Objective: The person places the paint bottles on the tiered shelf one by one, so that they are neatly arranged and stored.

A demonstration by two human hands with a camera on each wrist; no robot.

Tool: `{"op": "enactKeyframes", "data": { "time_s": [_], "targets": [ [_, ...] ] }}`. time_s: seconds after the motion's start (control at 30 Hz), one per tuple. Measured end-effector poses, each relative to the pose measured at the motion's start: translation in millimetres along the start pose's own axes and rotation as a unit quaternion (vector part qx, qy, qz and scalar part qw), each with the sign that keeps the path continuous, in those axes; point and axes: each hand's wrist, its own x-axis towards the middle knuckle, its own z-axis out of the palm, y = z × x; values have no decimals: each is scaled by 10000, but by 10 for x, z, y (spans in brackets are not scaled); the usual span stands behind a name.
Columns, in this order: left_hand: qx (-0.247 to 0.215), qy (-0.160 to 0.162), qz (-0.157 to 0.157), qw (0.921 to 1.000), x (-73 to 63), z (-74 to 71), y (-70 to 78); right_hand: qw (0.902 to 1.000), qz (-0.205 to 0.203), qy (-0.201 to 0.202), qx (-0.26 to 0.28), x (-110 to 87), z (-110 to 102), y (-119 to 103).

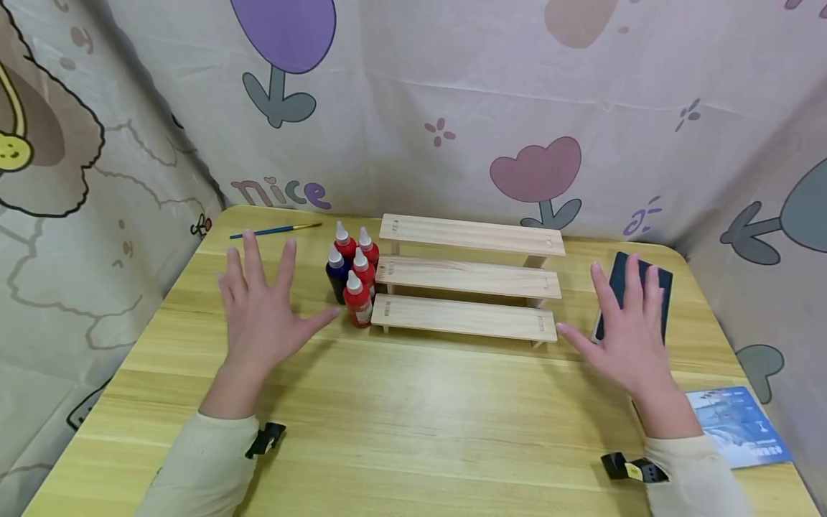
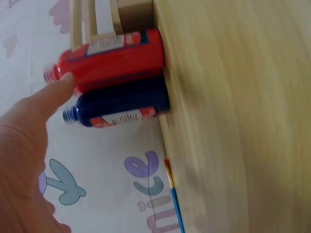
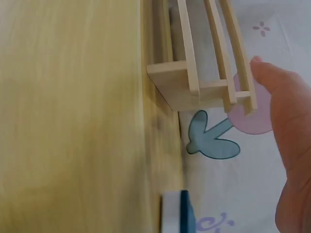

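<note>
My left hand (image 1: pixel 261 316) is held over the left part of the table with its fingers spread, holding nothing. Its thumb points at a cluster of several red bottles (image 1: pixel 359 300) and one dark blue bottle (image 1: pixel 337 273), all with white nozzle tips. Right beside the bottles stands a three-step wooden rack (image 1: pixel 468 276) with bare shelves. On the other side my right hand (image 1: pixel 633 345) hovers, fingers spread, thumb toward the rack's right end. It partly covers a dark-covered book (image 1: pixel 617 280) in the head view. In the left wrist view the blue bottle (image 2: pixel 121 102) lies beside a red one.
A paintbrush (image 1: pixel 276 230) with a blue handle lies at the back left. Near the right edge, a blue printed booklet (image 1: pixel 743 427) sits partly behind the right forearm. A patterned cloth (image 1: pixel 439 86) hangs behind the wooden table (image 1: pixel 413 416) and along its sides.
</note>
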Motion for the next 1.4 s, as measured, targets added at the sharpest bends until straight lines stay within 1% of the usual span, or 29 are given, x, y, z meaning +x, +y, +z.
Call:
{"op": "enactKeyframes", "data": {
  "time_s": [0.03,0.1,0.17,0.23,0.27,0.37,0.47,0.57,0.67,0.73,0.77,0.83,0.9,0.97,1.07,1.23,1.33,1.4],
  "targets": [
    [-177,100,-18,9998,-6,4,18,9995,-26,123,287,0,24,-7],
    [-598,284,-81,9978,-14,18,54,9954,22,292,914,2,75,-20],
    [-1048,477,-152,9932,-23,40,90,9876,187,359,1517,9,126,-40],
    [-1488,705,-170,9862,-30,75,121,9758,450,329,2115,20,176,-59],
    [-1712,817,-153,9817,-35,97,136,9679,597,286,2423,23,202,-67],
    [-2285,1105,-35,9672,-55,174,182,9386,989,144,3302,37,277,-86],
    [-2737,1283,133,9531,-66,257,228,9081,1173,20,4020,52,340,-97],
    [-3211,1262,105,9385,-67,315,278,8819,1254,-44,4545,66,384,-107],
    [-3643,1110,-118,9246,-69,345,325,8585,1305,-100,4958,71,423,-113],
    [-3860,971,-277,9169,-73,362,350,8490,1310,-136,5116,74,443,-117],
    [-3927,894,-345,9147,-73,369,362,8482,1312,-155,5130,77,452,-117],
    [-4044,745,-455,9104,-73,385,386,8496,1292,-177,5111,83,472,-116],
    [-4103,600,-548,9083,-70,400,410,8543,1275,-175,5035,89,491,-115],
    [-4119,482,-626,9078,-66,414,434,8588,1259,-154,4964,92,513,-112],
    [-4104,334,-719,9085,-59,434,463,8571,1249,-132,4996,88,542,-111],
    [-4158,175,-792,9058,-33,453,491,8476,1268,-155,5151,72,583,-101],
    [-4164,145,-843,9052,-16,445,493,8496,1248,-213,5121,69,612,-84],
    [-4147,145,-857,9058,-5,444,486,8532,1232,-254,5061,70,632,-74]
  ]
}}
